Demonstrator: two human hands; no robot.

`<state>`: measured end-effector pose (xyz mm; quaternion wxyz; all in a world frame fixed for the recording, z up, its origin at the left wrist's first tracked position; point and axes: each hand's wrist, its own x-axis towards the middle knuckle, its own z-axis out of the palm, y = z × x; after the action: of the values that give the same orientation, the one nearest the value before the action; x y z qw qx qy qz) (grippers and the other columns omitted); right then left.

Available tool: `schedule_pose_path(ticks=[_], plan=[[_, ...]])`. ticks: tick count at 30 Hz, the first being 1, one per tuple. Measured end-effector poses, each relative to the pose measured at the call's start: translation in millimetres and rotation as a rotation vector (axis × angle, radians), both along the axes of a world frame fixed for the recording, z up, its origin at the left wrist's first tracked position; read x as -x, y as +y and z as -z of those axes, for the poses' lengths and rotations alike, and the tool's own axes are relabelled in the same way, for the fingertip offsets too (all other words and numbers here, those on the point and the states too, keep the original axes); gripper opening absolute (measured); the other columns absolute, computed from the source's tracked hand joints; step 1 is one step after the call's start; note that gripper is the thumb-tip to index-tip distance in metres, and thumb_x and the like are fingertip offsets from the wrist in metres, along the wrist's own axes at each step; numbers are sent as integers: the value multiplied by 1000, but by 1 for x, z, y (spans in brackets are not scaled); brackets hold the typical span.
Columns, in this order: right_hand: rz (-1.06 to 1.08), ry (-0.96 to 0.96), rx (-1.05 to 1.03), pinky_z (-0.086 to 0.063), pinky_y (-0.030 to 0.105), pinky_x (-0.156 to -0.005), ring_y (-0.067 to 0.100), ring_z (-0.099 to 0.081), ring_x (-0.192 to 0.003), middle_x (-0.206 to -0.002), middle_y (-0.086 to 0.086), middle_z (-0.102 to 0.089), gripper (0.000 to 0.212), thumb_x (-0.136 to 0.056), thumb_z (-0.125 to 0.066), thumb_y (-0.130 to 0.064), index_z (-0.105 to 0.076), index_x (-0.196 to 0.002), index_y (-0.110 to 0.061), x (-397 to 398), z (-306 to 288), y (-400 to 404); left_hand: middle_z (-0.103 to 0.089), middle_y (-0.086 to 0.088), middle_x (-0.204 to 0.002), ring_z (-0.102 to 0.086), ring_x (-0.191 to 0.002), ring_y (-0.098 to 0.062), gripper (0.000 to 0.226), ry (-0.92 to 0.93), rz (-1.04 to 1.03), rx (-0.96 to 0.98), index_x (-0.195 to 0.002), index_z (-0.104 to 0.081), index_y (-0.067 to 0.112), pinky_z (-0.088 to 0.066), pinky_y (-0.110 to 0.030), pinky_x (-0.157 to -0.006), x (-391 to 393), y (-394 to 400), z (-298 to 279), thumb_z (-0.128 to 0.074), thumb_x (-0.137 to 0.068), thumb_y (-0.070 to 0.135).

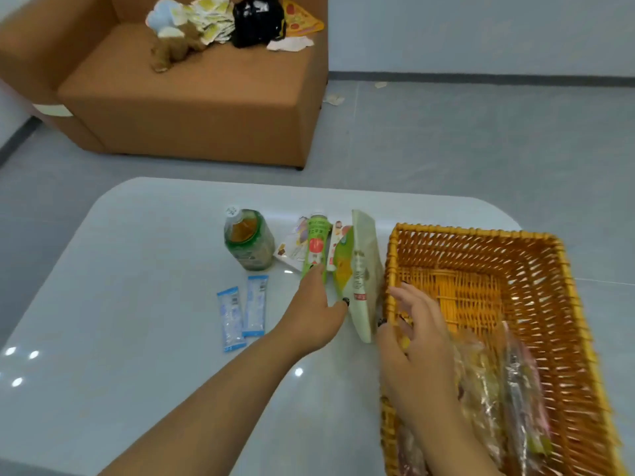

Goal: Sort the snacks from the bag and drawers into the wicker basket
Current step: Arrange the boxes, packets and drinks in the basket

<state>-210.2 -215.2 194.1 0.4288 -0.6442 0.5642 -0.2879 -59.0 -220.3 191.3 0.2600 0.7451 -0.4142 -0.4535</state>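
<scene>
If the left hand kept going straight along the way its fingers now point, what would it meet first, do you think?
The left hand points away and slightly right, and its fingertips already reach the near end of the green tube, so it would probably meet that first. The green pouch lies just to the right; depth is hard to judge.

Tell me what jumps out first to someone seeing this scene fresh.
The bright orange wicker basket at the table's right draws the eye, with clear-wrapped snacks in its near end. Both hands meet beside its left rim: the left hand reaches the green stick pack, the right hand hovers over the rim.
</scene>
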Motion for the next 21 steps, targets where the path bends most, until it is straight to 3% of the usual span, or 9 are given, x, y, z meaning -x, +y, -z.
schedule_pose_path(ticks=[2,5,8,10,12,15,18,21], plan=[[-21,38,-27,-38,33,-109,4,-36,-131,-139,-16,-34,40,-94,-52,-12,-47,-129,-32,11,-3,-13,-44,19,-110,-39,-109,-2,48,82,-34,-55,-139,-35,22,-33,-3,-71,12,-18,4,-55,-97,11],[-36,61,-59,-39,5,-90,-9,-38,-120,-143,-15,-30,39,-95,-52,-13,-45,-127,-35,21,4,-26,-50,18,-97,-52,-105,-10,33,167,-99,-132,-116,-40,27,-38,-15,-75,26,-40,25,-53,-95,6],[-23,60,-87,-38,8,-80,-14,-40,-113,-143,-17,-29,41,-94,-53,-13,-43,-121,-42,28,24,-38,-64,7,-101,-62,-99,-13,28,161,-195,-139,-113,-52,22,-48,-20,-73,36,-60,58,-56,-89,8],[-16,71,-90,-37,10,-81,-18,-36,-112,-142,-19,-29,41,-93,-53,-13,-42,-117,-45,33,41,-42,-65,3,-111,-63,-105,-18,38,91,-228,-99,-121,-55,24,-54,-29,-84,40,-69,89,-53,-83,20],[-29,99,-105,-34,7,-81,-24,-33,-110,-140,-22,-27,40,-94,-53,-15,-41,-115,-47,36,55,-44,-60,1,-125,-58,-115,-22,48,20,-279,-84,-133,-50,26,-50,-39,-97,39,-71,105,-48,-85,24],[-79,186,-131,-31,0,-79,-17,-33,-109,-140,-24,-24,36,-96,-49,-19,-44,-126,-39,36,67,-46,-55,4,-125,-54,-111,-20,46,35,-369,-74,-142,-43,24,-43,-28,-92,39,-71,97,-42,-98,12],[-142,214,-110,-31,0,-91,-13,-26,-119,-141,-21,-24,39,-96,-48,-16,-46,-131,-33,24,67,-54,-63,2,-114,-57,-101,-19,35,95,-427,-77,-125,-57,24,-48,-34,-89,27,-71,89,-40,-98,8],[-236,205,-70,-23,-7,-90,-28,-20,-115,-142,-22,-21,46,-94,-52,-16,-42,-136,-33,10,58,-68,-70,-3,-102,-66,-97,-23,29,281,-534,-85,-101,-65,25,-55,-45,-87,6,-75,69,-45,-96,5]])
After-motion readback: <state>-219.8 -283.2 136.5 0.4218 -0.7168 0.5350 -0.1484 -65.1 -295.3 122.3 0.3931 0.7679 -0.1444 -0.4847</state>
